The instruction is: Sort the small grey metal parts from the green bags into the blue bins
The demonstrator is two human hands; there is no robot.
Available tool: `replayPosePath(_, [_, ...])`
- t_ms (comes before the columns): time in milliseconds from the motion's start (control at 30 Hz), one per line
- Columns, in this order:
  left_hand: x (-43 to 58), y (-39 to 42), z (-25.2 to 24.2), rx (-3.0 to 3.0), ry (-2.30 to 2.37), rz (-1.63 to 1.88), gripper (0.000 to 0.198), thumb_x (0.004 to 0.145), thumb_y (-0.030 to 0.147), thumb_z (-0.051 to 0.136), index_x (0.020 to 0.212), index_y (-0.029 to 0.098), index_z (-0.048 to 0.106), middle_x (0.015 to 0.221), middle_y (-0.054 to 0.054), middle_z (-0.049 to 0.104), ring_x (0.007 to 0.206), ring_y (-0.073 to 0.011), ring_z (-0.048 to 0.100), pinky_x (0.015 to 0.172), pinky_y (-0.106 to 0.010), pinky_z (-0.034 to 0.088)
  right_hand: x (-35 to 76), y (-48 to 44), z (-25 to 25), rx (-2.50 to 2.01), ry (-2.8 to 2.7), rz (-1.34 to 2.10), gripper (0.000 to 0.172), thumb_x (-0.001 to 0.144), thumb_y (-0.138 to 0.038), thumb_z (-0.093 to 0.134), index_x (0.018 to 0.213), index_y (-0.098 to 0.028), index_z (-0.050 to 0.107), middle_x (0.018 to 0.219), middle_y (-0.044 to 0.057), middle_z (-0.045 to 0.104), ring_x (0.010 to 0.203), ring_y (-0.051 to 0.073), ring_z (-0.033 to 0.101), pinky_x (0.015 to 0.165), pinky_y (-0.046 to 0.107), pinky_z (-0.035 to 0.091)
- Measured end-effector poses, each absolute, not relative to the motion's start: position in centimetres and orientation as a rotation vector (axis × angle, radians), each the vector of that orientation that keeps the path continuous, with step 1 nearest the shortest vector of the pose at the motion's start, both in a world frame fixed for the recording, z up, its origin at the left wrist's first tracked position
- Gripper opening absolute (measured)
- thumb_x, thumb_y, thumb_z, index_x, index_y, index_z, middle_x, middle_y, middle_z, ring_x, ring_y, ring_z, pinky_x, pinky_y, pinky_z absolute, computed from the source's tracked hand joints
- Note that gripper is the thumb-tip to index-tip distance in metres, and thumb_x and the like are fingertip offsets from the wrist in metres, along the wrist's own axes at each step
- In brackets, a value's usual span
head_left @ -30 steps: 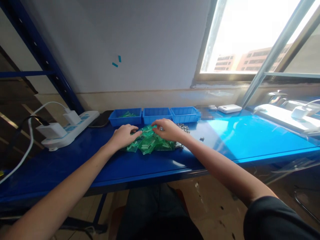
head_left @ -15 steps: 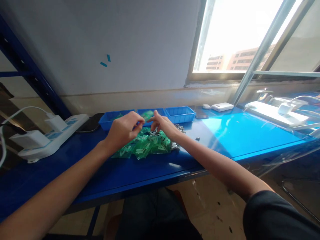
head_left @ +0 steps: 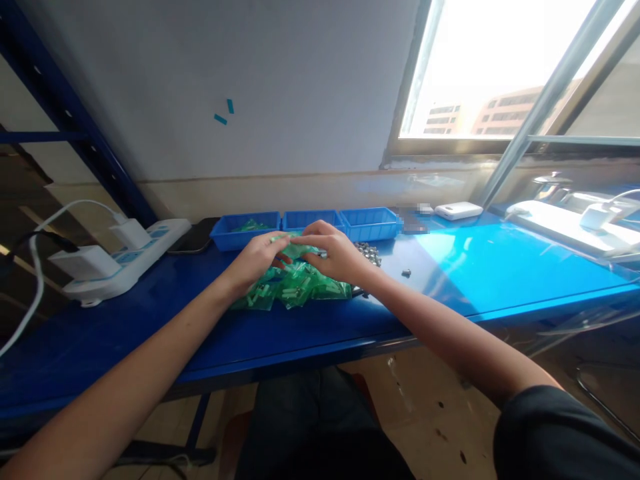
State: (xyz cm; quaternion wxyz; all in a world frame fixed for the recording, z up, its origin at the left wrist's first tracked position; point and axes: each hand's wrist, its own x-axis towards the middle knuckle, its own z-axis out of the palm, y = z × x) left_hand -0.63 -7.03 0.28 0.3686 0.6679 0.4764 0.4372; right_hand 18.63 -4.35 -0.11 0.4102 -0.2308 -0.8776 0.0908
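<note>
A small green plastic bag (head_left: 299, 249) is stretched between my two hands, just above the pile. My left hand (head_left: 256, 261) pinches its left side, thumb under the fingers. On the other side my right hand (head_left: 336, 252) has its fingers and thumb closed about the bag's edge, though the fingertips are partly hidden. Under both hands lies a heap of green bags (head_left: 295, 288) holding small pale pieces. Small metal parts (head_left: 369, 253) are piled beside my right wrist, partly covered by it.
Three blue bins stand in a row against the wall: a left bin (head_left: 220, 233) with green bags inside, a middle bin (head_left: 300, 217) and a right bin (head_left: 373, 230). A power strip (head_left: 100, 287) and dark phone (head_left: 197, 237) lie left. One metal part (head_left: 407, 273) sits apart on the blue table (head_left: 480, 267).
My right hand has turned, its raised fingers now lying across the bag. My left fingers have straightened a little, and the bag sits slightly lower. The whole view has shifted somewhat.
</note>
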Motion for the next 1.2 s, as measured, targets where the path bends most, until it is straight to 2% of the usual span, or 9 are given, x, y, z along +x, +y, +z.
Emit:
replayPosePath(133, [-0.7, -7.2, 0.3, 1.952, 1.433, 1.302, 0.041, 0.088, 0.046, 0.051, 0.111, 0.014, 0.062, 0.089, -0.006, 0.066, 0.066, -0.0159, 0.06, 0.061, -0.027, 0.049, 18.3, -4.7, 0.5, -0.741, -2.136, 0.409, 0.031, 0.076, -0.016, 0.058, 0.104, -0.017, 0.071, 0.102, 0.009, 0.058, 0.098, 0.021, 0.055, 0.091, 0.036, 0.044])
replayPosePath(200, [-0.7, -7.4, 0.1, 2.231, 1.508, 1.379, 0.035, 0.09, 0.039, 0.049, 0.112, 0.016, 0.062, 0.095, -0.007, 0.065, 0.077, -0.0182, 0.062, 0.071, -0.03, 0.051, 18.1, -4.9, 0.9, -0.864, -2.036, 0.751, 0.024, 0.082, -0.028, 0.056, 0.094, -0.014, 0.072, 0.093, 0.008, 0.062, 0.088, 0.02, 0.057, 0.084, 0.035, 0.046])
replayPosePath(267, [-0.5, -7.8, -0.1, 2.561, 1.416, 1.342, 0.03, 0.091, 0.033, 0.048, 0.113, 0.017, 0.062, 0.105, -0.008, 0.063, 0.094, -0.0208, 0.061, 0.083, -0.033, 0.05, 18.0, -4.9, 1.1, -0.912, -1.863, 1.119, 0.037, 0.088, -0.043, 0.048, 0.084, -0.012, 0.069, 0.083, 0.009, 0.064, 0.078, 0.018, 0.059, 0.075, 0.032, 0.048])
replayPosePath(367, [0.0, -8.3, -0.2, 2.856, 1.231, 1.158, 0.031, 0.091, 0.03, 0.05, 0.118, 0.02, 0.06, 0.114, -0.01, 0.06, 0.108, -0.0227, 0.057, 0.094, -0.036, 0.047, 18.0, -4.6, 1.1, -0.878, -1.664, 1.309, 0.037, 0.087, -0.045, 0.049, 0.075, -0.013, 0.063, 0.071, 0.005, 0.061, 0.068, 0.015, 0.057, 0.066, 0.027, 0.046])
replayPosePath(567, [0.3, -8.0, 0.2, 2.416, 1.385, 1.44, 0.047, 0.084, 0.038, 0.061, 0.126, 0.02, 0.051, 0.12, -0.011, 0.057, 0.102, -0.0214, 0.06, 0.083, -0.034, 0.053, 18.4, -4.3, 0.9, -0.772, -1.771, 1.031, 0.024, 0.085, -0.036, 0.05, 0.074, -0.016, 0.058, 0.066, -0.002, 0.054, 0.06, 0.011, 0.049, 0.057, 0.023, 0.039])
replayPosePath(700, [-1.0, -7.8, 2.0, 2.181, 1.441, 1.435, 0.036, 0.084, 0.04, 0.058, 0.112, 0.017, 0.058, 0.094, -0.006, 0.065, 0.079, -0.0165, 0.064, 0.069, -0.027, 0.053, 18.1, -5.3, 1.2, -0.728, -1.96, 0.813, 0.028, 0.089, -0.036, 0.047, 0.077, -0.015, 0.062, 0.068, 0.0, 0.057, 0.065, 0.012, 0.051, 0.061, 0.025, 0.04])
replayPosePath(867, [-4.5, -6.5, 6.1, 2.65, 1.92, 1.675, 0.023, 0.09, 0.032, 0.05, 0.096, 0.016, 0.065, 0.095, -0.005, 0.064, 0.092, -0.0182, 0.058, 0.089, -0.034, 0.047, 18.2, -5.5, 1.1, -0.853, -1.985, 0.573, 0.026, 0.088, -0.03, 0.054, 0.104, -0.014, 0.065, 0.09, 0.006, 0.066, 0.082, 0.016, 0.06, 0.074, 0.028, 0.045])
replayPosePath(1000, [-6.2, -4.6, 5.6, 2.749, 2.215, 1.194, 0.029, 0.083, 0.036, 0.058, 0.105, 0.019, 0.066, 0.101, -0.008, 0.063, 0.104, -0.0272, 0.055, 0.093, -0.04, 0.045, 18.8, -4.6, 1.1, -0.905, -2.031, 0.429, 0.024, 0.088, -0.026, 0.054, 0.105, -0.013, 0.065, 0.089, 0.007, 0.067, 0.082, 0.016, 0.061, 0.076, 0.029, 0.045])
replayPosePath(1200, [-2.9, -4.1, -0.8, 2.709, 1.681, 0.637, 0.048, 0.084, 0.053, 0.051, 0.12, 0.022, 0.061, 0.116, -0.009, 0.065, 0.106, -0.0264, 0.06, 0.091, -0.035, 0.046, 19.1, -3.7, 0.6, -0.933, -2.161, 0.256, 0.02, 0.088, -0.025, 0.055, 0.095, -0.013, 0.07, 0.085, 0.007, 0.068, 0.08, 0.017, 0.06, 0.074, 0.029, 0.043])
